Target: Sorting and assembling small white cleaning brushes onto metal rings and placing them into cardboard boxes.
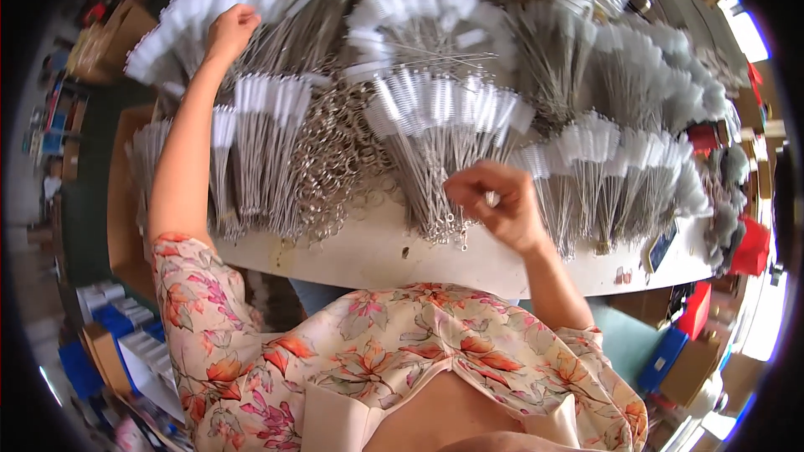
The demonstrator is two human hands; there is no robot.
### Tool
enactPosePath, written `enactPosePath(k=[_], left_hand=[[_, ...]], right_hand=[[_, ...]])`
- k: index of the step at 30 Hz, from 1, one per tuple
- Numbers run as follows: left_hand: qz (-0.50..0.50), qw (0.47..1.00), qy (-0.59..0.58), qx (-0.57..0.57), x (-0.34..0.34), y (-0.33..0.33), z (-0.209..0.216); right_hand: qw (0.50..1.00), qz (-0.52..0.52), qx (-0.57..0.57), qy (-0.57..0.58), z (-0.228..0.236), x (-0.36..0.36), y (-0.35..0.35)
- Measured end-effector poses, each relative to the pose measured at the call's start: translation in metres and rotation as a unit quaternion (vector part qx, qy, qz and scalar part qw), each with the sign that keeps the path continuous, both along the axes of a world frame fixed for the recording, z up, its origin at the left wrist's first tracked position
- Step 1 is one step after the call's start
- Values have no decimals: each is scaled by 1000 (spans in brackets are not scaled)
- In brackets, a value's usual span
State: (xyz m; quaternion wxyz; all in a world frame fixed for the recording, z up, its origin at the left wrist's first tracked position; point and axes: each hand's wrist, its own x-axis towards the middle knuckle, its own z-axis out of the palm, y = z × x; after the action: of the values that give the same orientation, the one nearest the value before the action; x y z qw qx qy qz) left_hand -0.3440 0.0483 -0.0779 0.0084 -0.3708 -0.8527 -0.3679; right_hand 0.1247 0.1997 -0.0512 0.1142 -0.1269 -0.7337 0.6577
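My left hand (233, 32) reaches to the far left, fingers closed, over a fanned stack of white-bristled wire cleaning brushes (180, 21). Whatever it may pinch is hidden. Nearer the front edge, my right hand (501, 202) is curled and slightly blurred; I cannot make out what is in its fingers. Beside it lies a bundle of brushes (444, 113), bristles pointing away from me and looped wire ends toward me. Between the left and middle bundles spreads a heap of small metal rings (335, 146). A few loose brushes lie across the middle stack (419, 21).
More brush bundles (603, 151) cover the right of the white table (377, 264). A phone-like flat object (662, 247) lies near the right front edge. Cardboard boxes (113, 38) stand beyond the left side. Red and blue containers (664, 360) sit below at the right.
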Motion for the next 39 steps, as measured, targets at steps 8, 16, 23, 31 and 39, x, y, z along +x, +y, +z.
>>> enactPosePath(k=[8, 16, 23, 31, 39], left_hand=[[99, 968, 31, -228, -56, 23, -44], [142, 979, -141, -20, -64, 13, -45], [17, 999, 36, 4, 44, 89, 7], [-111, 978, 89, -152, 39, 80, -39], [-46, 984, -79, -154, 43, 82, -25]], right_hand=[[954, -146, 260, -14, 14, -69, 120], [938, -157, 224, -211, -33, -186, 169], [961, -200, 133, -137, -44, -188, 177], [915, -270, 110, 278, 61, -115, 222], [738, -482, 457, -118, 34, 55, 352]])
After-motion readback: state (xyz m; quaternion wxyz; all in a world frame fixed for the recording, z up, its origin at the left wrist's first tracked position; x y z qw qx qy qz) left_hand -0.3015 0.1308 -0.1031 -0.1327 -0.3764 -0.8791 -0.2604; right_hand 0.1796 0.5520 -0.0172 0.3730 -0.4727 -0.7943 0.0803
